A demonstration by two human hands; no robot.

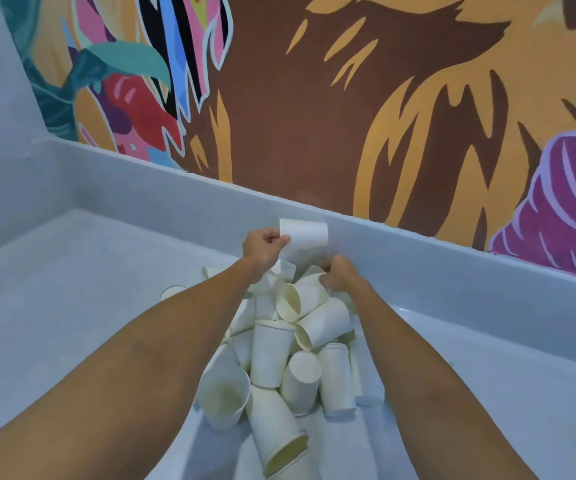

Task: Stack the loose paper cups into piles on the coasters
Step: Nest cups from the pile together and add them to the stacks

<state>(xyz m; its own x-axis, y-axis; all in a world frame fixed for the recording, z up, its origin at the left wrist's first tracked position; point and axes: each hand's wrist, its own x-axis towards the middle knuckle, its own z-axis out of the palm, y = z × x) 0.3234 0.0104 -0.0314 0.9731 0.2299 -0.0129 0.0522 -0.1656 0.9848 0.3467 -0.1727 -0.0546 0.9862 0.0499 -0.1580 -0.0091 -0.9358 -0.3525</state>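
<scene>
A heap of loose white paper cups [290, 358] lies on the pale grey surface between my forearms, with cups tipped in all directions. My left hand [262, 249] holds one white cup [305, 232] by its rim, lifted sideways above the far end of the heap. My right hand [340, 273] is closed on the rim of another cup [309, 287] at the top of the heap. No coaster shows clearly; a round pale edge [172, 292] peeks out past my left forearm.
A low grey ledge [418, 251] runs along the back beneath a colourful painted wall [314, 98]. The grey counter [72, 289] spreads out to the left and right of the heap.
</scene>
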